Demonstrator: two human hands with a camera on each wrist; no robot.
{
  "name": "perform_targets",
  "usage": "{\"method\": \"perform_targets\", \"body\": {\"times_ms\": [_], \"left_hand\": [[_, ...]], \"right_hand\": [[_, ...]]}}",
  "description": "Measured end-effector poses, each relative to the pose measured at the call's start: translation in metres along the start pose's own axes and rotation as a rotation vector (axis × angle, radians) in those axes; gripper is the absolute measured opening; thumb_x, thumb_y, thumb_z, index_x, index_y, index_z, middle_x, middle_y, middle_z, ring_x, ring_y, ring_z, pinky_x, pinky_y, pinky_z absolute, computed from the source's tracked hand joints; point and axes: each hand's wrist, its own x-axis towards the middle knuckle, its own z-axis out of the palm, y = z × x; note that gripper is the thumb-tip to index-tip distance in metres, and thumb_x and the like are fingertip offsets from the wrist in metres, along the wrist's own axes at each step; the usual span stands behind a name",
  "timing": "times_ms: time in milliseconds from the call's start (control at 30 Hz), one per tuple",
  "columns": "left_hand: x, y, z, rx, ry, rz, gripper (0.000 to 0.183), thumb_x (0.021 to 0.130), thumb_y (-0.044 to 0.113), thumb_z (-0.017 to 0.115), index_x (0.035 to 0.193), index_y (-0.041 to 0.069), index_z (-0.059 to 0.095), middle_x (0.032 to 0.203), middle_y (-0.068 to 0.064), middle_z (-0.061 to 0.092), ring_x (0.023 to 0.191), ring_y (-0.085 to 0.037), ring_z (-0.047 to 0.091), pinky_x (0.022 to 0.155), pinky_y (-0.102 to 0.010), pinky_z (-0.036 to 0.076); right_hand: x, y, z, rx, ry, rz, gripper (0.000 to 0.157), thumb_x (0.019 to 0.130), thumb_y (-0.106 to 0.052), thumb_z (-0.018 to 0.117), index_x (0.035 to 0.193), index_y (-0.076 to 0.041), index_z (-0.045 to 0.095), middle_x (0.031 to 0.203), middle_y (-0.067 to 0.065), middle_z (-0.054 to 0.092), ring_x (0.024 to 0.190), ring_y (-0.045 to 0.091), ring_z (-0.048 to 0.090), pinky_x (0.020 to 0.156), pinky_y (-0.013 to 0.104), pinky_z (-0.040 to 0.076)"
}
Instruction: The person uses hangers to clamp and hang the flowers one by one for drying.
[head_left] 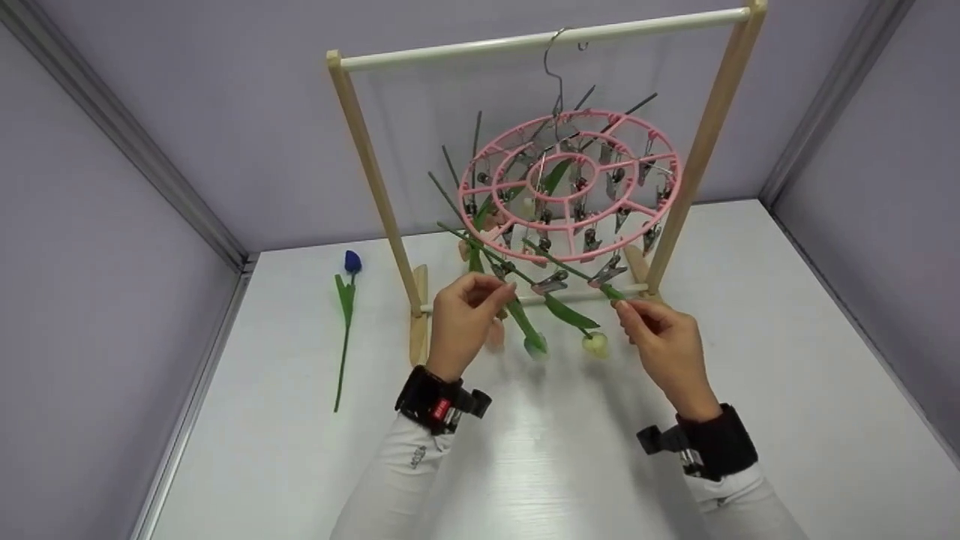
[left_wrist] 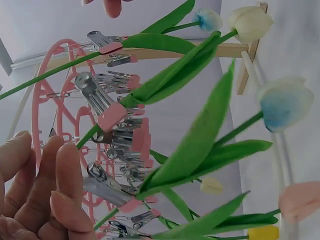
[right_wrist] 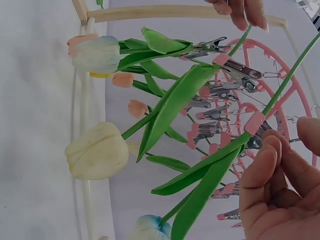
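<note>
Several artificial tulips hang head-down from the clips of a round pink hanger (head_left: 571, 223). My left hand (head_left: 463, 324) is at the front left of it, thumb and fingers loosely bent. In the left wrist view, its fingertips lie close to the stem of a cream tulip (left_wrist: 250, 24), which a metal clip (left_wrist: 95, 95) grips. At the front right, my right hand (head_left: 664, 343) has its thumb apart from its fingers. Those fingers are beside the pink-tipped clip (right_wrist: 255, 123) that holds a blue-white tulip (right_wrist: 150, 227). A second blue-white tulip (head_left: 535, 345) hangs by the left hand.
The hanger hooks over the white bar (head_left: 465, 46) of a stand with wooden posts (head_left: 371, 161). On the white table (head_left: 285, 465), a blue tulip (head_left: 345, 296) lies left of the stand. Peach tulips (right_wrist: 123, 79) hang farther back. Grey-framed panels surround the table.
</note>
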Motion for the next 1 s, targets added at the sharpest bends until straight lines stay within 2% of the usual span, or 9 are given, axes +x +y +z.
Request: {"method": "perform_targets", "body": {"times_ms": [67,167,233,300,367,467,700,833,1000], "left_hand": [[-0.005,-0.004,-0.004,0.001,-0.005,0.000,0.011,0.092,0.007,0.072,0.093,-0.004,0.069,0.084,-0.012,0.071,0.071,-0.026,0.067,0.065,-0.038,0.057],[-0.013,-0.013,-0.012,-0.012,-0.009,0.003,0.010,0.091,0.005,0.072,0.093,-0.005,0.069,0.085,-0.014,0.071,0.071,-0.023,0.068,0.067,-0.045,0.057],[-0.019,-0.022,-0.018,0.000,-0.001,-0.007,0.009,0.091,0.004,0.072,0.093,-0.005,0.069,0.084,-0.014,0.071,0.070,-0.027,0.067,0.066,-0.042,0.057],[-0.026,-0.038,-0.026,0.019,0.017,-0.030,0.009,0.090,0.004,0.072,0.093,-0.004,0.070,0.083,-0.015,0.071,0.070,-0.032,0.067,0.065,-0.039,0.057],[-0.034,-0.053,-0.037,0.051,0.038,-0.058,0.009,0.091,0.006,0.073,0.093,-0.002,0.070,0.083,-0.014,0.071,0.070,-0.035,0.067,0.064,-0.038,0.057],[-0.051,-0.075,-0.057,0.085,0.071,-0.088,0.011,0.091,0.013,0.074,0.093,0.003,0.070,0.082,-0.009,0.072,0.069,-0.033,0.067,0.065,-0.039,0.057],[-0.082,-0.098,-0.104,0.150,0.151,-0.150,0.017,0.089,0.026,0.076,0.090,0.009,0.071,0.081,-0.003,0.072,0.070,-0.027,0.068,0.066,-0.035,0.057],[-0.086,-0.103,-0.119,0.169,0.183,-0.174,0.022,0.089,0.030,0.077,0.090,0.009,0.071,0.081,-0.003,0.072,0.071,-0.030,0.069,0.066,-0.033,0.056],[-0.078,-0.110,-0.133,0.192,0.196,-0.203,0.023,0.089,0.030,0.077,0.090,0.008,0.070,0.081,-0.005,0.072,0.071,-0.030,0.068,0.067,-0.035,0.057]], "right_hand": [[0.005,-0.002,-0.002,-0.013,0.044,-0.022,0.020,0.095,-0.015,0.069,0.108,-0.002,0.075,0.091,0.008,0.069,0.076,0.015,0.061,0.064,0.019,0.049],[0.016,-0.014,-0.006,-0.023,0.083,-0.053,0.028,0.095,-0.005,0.066,0.123,0.002,0.067,0.115,0.014,0.067,0.101,0.018,0.061,0.079,0.020,0.051],[0.024,-0.024,-0.009,-0.026,0.074,-0.062,0.037,0.095,0.001,0.064,0.131,0.006,0.059,0.130,0.018,0.060,0.119,0.023,0.056,0.089,0.022,0.050],[0.031,-0.033,-0.011,-0.017,0.050,-0.056,0.042,0.095,0.004,0.062,0.136,0.008,0.053,0.139,0.021,0.054,0.127,0.030,0.051,0.092,0.023,0.049],[0.038,-0.037,-0.013,-0.014,0.026,-0.050,0.043,0.095,0.004,0.060,0.137,0.009,0.052,0.141,0.022,0.052,0.129,0.034,0.049,0.093,0.023,0.049],[0.046,-0.029,-0.016,-0.011,0.002,-0.039,0.043,0.096,0.002,0.059,0.139,0.005,0.053,0.141,0.020,0.052,0.130,0.034,0.048,0.096,0.023,0.047],[0.060,-0.004,-0.027,-0.040,0.016,-0.024,0.040,0.099,-0.009,0.061,0.138,-0.008,0.058,0.138,0.009,0.057,0.128,0.024,0.050,0.098,0.028,0.046],[0.064,0.000,-0.033,-0.062,0.050,-0.013,0.039,0.098,-0.009,0.060,0.137,-0.008,0.059,0.136,0.008,0.060,0.126,0.022,0.053,0.097,0.030,0.047],[0.065,0.004,-0.038,-0.071,0.081,-0.005,0.038,0.097,-0.008,0.060,0.135,-0.006,0.060,0.134,0.010,0.061,0.125,0.023,0.054,0.096,0.030,0.048]]}}
